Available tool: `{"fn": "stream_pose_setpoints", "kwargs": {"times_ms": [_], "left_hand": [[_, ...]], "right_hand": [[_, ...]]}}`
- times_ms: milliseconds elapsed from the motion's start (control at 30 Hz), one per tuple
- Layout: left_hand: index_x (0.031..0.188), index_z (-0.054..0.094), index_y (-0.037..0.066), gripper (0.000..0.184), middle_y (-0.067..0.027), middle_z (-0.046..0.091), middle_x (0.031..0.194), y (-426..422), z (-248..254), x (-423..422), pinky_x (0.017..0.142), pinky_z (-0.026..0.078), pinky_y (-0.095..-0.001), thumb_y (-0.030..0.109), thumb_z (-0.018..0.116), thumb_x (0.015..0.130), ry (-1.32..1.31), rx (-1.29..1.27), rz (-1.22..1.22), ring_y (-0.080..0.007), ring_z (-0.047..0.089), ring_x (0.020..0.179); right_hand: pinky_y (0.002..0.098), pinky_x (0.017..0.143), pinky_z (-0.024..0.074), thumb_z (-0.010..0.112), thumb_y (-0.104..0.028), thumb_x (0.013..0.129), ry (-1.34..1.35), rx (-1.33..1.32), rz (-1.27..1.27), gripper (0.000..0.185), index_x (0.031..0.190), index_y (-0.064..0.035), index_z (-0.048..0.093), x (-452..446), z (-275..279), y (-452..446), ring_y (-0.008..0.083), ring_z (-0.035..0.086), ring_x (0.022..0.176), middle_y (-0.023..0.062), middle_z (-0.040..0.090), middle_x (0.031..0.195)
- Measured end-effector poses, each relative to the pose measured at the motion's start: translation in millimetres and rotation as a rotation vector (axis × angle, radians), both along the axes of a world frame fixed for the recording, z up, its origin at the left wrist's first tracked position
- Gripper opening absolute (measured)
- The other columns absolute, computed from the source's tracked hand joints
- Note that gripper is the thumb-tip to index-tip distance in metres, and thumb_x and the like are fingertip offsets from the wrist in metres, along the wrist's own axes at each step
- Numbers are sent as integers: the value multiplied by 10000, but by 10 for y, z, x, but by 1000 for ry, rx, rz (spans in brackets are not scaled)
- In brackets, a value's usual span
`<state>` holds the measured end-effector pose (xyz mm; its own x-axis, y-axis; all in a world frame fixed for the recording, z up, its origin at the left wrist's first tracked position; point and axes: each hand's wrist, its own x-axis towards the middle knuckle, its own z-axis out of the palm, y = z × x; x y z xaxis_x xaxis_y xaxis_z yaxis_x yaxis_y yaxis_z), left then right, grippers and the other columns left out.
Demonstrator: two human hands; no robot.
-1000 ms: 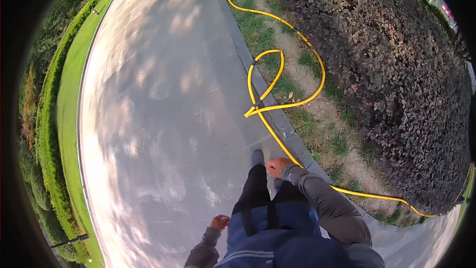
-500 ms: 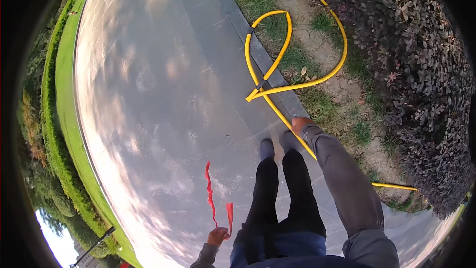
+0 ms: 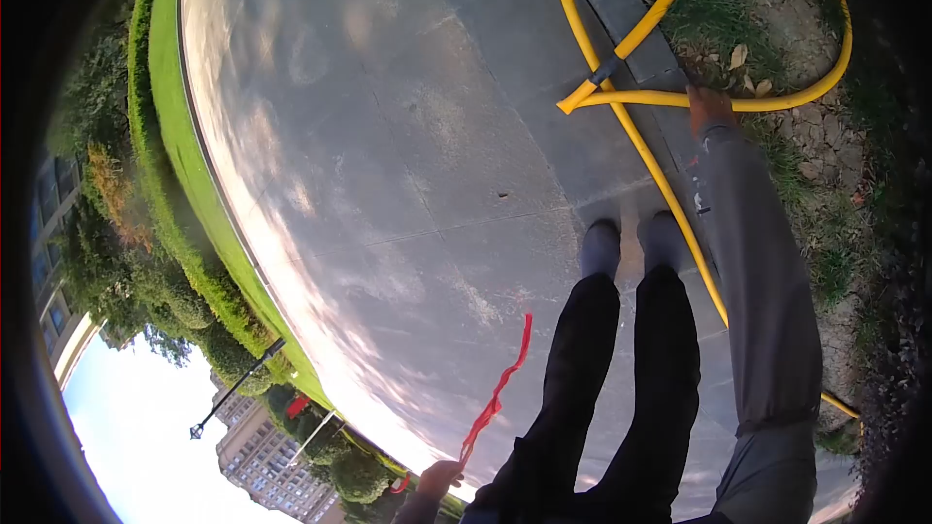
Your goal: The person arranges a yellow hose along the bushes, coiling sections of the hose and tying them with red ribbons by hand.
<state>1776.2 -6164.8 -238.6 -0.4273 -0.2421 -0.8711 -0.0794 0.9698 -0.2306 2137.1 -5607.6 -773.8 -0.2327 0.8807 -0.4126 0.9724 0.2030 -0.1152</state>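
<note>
A yellow hose [image 3: 650, 160] lies in loops over the paving edge and the soil, with a dark band [image 3: 604, 72] near the point where two lengths cross. My right hand [image 3: 711, 109] is closed around the length running from the hose's cut end toward the grass. Low in the view, my left hand [image 3: 440, 478] pinches a crumpled red ribbon [image 3: 497, 396]. One ribbon length stretches up over the pavement; a short bit shows on the hand's other side. Fingers of the right hand are partly hidden behind its back.
My two shoes [image 3: 602, 247] stand on the grey pavement [image 3: 388, 136] beside the hose. Grass and cracked soil [image 3: 825, 150] border it on the right. At far left are a lawn [image 3: 209, 194], a trimmed hedge, a lamp post [image 3: 238, 388] and buildings [image 3: 277, 456].
My right hand has left the hose length near my feet and moved forward onto the length by the crossing. The red ribbon now slants up to the right. The view has tilted.
</note>
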Motion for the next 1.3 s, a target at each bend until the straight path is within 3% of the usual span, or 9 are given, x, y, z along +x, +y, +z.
{"fn": "stream_pose_setpoints", "kwargs": {"times_ms": [133, 400, 633, 767, 900, 1033, 1100, 1200, 1300], "left_hand": [[976, 624, -21, 216, -107, 650, 858, 482, 17, 95, 616, 537, -284, 169, 604, 874, -56, 62, -103, -172, 644, 727], [1045, 591, -26, 276, -90, 635, 907, 2468, 106, 917, 723, 514, -286, 220, 542, 930, -275, 769, -300, -151, 611, 818], [1102, 570, -4, 516, -73, 624, 990, 3894, 677, 2200, 776, 475, -298, 472, 463, 932, -704, 926, -516, -130, 585, 889], [1006, 582, 45, 509, -24, 645, 891, 3744, 761, 2568, 603, 482, -312, 533, 482, 897, -858, 762, -442, -96, 614, 706], [903, 562, 41, 239, -1, 524, 646, 3142, 985, 2095, 490, 433, -276, 277, 587, 884, -678, 1002, 16, -125, 475, 472], [769, 479, 71, 209, -3, 460, 555, 2239, 1762, 1276, 448, 402, -268, 230, 525, 896, -482, 1436, 37, -121, 473, 455], [840, 499, 44, 200, -9, 471, 571, 1683, 2222, 979, 453, 405, -258, 234, 523, 896, -421, 1496, -59, -117, 478, 464], [972, 523, 19, 249, -19, 513, 631, 875, 2799, 980, 466, 406, -232, 260, 499, 917, -449, 1562, -335, -94, 500, 493], [1019, 532, 56, 247, -76, 570, 749, 251, 3054, 1425, 558, 453, -310, 284, 491, 934, -499, 1535, -785, -199, 572, 602]], "right_hand": [[451, 804, 495, 617, -322, 804, -100, -562, 136, 363, 1101, -115, 598, 275, 590, -427, 310, 630, 959, 133, 658, 1014], [422, 641, 455, 527, -199, 837, -30, -387, 339, 202, 832, -119, 713, 449, 3696, -1761, 239, 681, 740, 47, 701, 788], [422, 680, 525, 525, -200, 859, 107, -367, 751, 231, 972, -128, 712, -282, 6350, -2241, 236, 675, 888, 40, 704, 940], [419, 623, 522, 534, -192, 801, 297, -258, 789, 191, 800, -109, 705, -644, 6877, -2998, 271, 685, 738, 73, 695, 779], [380, 605, 498, 550, -210, 792, 301, -177, 896, 192, 801, -65, 676, -696, 7271, -3454, 265, 665, 711, 85, 664, 699], [354, 714, 473, 573, -241, 804, 615, 135, 1157, 195, 805, -62, 652, -703, 7121, -4220, 243, 606, 728, 82, 618, 720], [348, 711, 466, 620, -235, 811, 1281, -38, 863, 192, 835, -45, 624, -672, 7372, -4299, 218, 625, 742, 84, 625, 743], [305, 703, 514, 506, -299, 944, 1420, -510, -47, 313, 976, -4, 605, -523, 7516, -4128, 212, 641, 768, 106, 654, 872], [415, 772, 543, 458, -647, 847, 1622, -940, -839, 777, 1224, 32, 440, -572, 7304, -3527, 304, 645, 829, 197, 624, 934]]}}
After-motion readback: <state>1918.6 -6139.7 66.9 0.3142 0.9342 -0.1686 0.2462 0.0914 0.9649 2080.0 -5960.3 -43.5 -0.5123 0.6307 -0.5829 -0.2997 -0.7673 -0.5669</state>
